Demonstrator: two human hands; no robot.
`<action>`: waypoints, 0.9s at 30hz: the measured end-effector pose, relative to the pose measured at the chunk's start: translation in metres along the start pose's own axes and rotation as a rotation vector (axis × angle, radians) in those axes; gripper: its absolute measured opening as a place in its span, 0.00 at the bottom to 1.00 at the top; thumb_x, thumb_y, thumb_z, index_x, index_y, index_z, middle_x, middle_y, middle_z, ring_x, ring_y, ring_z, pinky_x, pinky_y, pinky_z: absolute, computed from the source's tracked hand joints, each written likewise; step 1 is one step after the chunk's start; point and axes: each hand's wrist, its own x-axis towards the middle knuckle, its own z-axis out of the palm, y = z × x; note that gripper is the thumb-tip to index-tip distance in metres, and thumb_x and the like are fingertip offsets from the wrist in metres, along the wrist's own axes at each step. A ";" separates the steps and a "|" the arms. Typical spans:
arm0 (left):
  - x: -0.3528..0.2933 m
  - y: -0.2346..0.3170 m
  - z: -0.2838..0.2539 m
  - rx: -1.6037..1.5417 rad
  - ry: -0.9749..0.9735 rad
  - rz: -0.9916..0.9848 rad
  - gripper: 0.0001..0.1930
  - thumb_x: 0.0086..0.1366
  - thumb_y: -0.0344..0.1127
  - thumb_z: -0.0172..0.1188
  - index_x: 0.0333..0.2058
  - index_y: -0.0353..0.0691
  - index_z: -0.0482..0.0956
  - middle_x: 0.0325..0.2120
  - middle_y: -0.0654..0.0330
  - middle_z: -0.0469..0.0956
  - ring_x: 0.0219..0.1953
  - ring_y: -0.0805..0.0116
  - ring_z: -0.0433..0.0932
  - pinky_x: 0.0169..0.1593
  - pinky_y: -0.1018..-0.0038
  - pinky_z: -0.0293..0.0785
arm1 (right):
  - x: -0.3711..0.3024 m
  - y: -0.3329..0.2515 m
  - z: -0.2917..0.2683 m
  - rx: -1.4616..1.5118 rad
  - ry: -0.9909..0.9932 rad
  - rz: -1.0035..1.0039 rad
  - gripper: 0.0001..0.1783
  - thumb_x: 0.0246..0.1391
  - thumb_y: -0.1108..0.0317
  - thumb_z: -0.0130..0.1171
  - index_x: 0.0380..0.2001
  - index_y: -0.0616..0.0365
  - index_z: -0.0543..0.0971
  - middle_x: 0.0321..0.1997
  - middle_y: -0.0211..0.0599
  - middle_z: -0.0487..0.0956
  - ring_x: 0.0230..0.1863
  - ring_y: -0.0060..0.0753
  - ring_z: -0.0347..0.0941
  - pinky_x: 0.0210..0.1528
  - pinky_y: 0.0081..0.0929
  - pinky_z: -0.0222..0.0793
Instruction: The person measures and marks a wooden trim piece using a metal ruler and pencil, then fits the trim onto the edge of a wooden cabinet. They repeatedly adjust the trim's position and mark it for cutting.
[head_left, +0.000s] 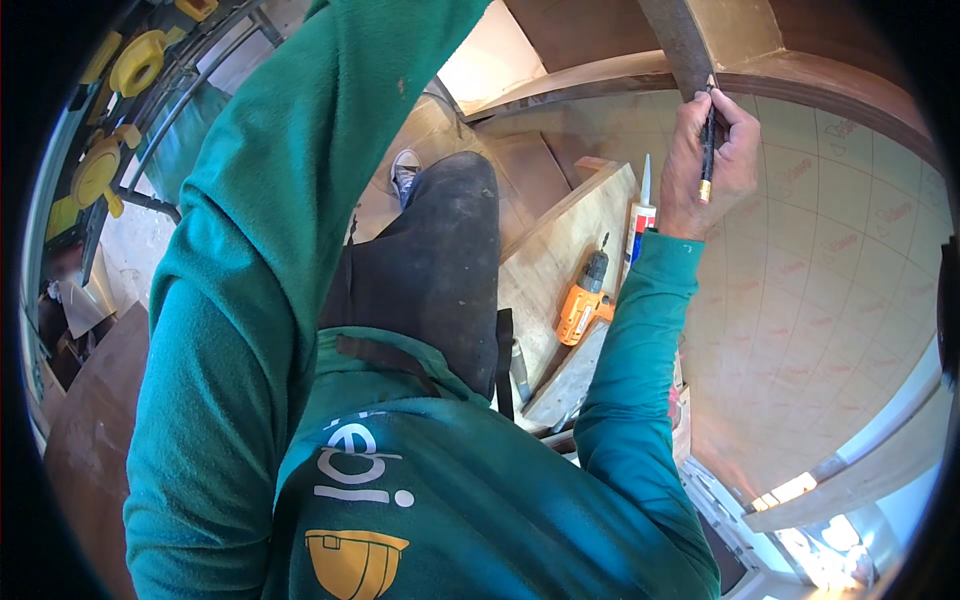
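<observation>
In my right hand (728, 163) is a dark pencil (707, 150) with a brass ferrule and an eraser at its near end. The fingers are closed around it. Its tip points up and meets or almost meets the lower end of a dark wooden upright (682, 45), where this joins a curved wooden rail (600, 80). My left arm (270, 200) in a green sleeve reaches up past the top edge, so the left hand is out of view.
An orange cordless drill (583, 305) with a bit lies on a pale wooden board (545, 270) below my right hand. Beside it is a sealant tube (640, 215) with a long nozzle. A printed tan sheet (820, 270) spreads at right. Yellow clamps (97, 175) hang at far left.
</observation>
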 end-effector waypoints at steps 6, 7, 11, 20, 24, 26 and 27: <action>0.003 -0.004 0.000 -0.015 -0.020 0.017 0.44 0.69 0.36 0.67 0.75 0.37 0.48 0.74 0.49 0.54 0.59 0.49 0.77 0.45 0.50 0.87 | -0.001 0.002 0.002 0.011 0.033 -0.005 0.07 0.54 0.74 0.69 0.37 0.60 0.83 0.33 0.37 0.83 0.31 0.31 0.80 0.37 0.28 0.78; 0.004 -0.004 0.000 -0.027 -0.027 0.009 0.44 0.70 0.36 0.67 0.75 0.37 0.48 0.75 0.49 0.54 0.59 0.49 0.76 0.45 0.49 0.87 | -0.001 0.002 0.002 0.006 0.036 -0.005 0.07 0.54 0.74 0.69 0.37 0.60 0.83 0.33 0.37 0.83 0.31 0.31 0.80 0.37 0.28 0.78; 0.005 -0.005 -0.001 -0.036 -0.018 0.009 0.45 0.70 0.36 0.67 0.75 0.37 0.47 0.75 0.49 0.53 0.60 0.49 0.75 0.46 0.50 0.86 | 0.000 -0.001 0.001 0.017 0.007 -0.022 0.07 0.54 0.75 0.69 0.37 0.60 0.83 0.33 0.37 0.83 0.31 0.31 0.80 0.37 0.28 0.78; -0.010 0.003 -0.008 -0.096 -0.136 0.022 0.48 0.70 0.38 0.66 0.76 0.34 0.40 0.72 0.45 0.58 0.56 0.48 0.76 0.45 0.53 0.85 | -0.002 -0.009 -0.017 0.203 0.069 0.084 0.06 0.61 0.74 0.64 0.40 0.62 0.81 0.36 0.40 0.82 0.34 0.31 0.81 0.43 0.28 0.78; -0.007 -0.007 -0.024 -0.148 -0.188 -0.021 0.52 0.69 0.41 0.66 0.76 0.33 0.36 0.69 0.48 0.62 0.54 0.50 0.76 0.44 0.55 0.84 | -0.017 -0.016 -0.055 0.253 0.117 0.189 0.15 0.70 0.64 0.57 0.51 0.65 0.79 0.47 0.43 0.79 0.49 0.38 0.79 0.57 0.34 0.73; -0.029 -0.001 -0.031 -0.095 -0.124 -0.093 0.53 0.68 0.43 0.67 0.76 0.35 0.36 0.71 0.48 0.59 0.59 0.50 0.72 0.45 0.53 0.84 | -0.028 -0.015 -0.074 0.110 0.010 0.322 0.19 0.71 0.59 0.58 0.54 0.64 0.79 0.49 0.43 0.79 0.54 0.37 0.77 0.60 0.35 0.71; -0.048 0.002 -0.035 -0.063 -0.091 -0.130 0.53 0.68 0.44 0.67 0.76 0.36 0.36 0.72 0.49 0.57 0.62 0.50 0.70 0.45 0.52 0.83 | -0.042 -0.005 -0.076 0.384 0.003 0.537 0.26 0.68 0.53 0.62 0.58 0.64 0.77 0.52 0.45 0.78 0.55 0.35 0.76 0.60 0.35 0.71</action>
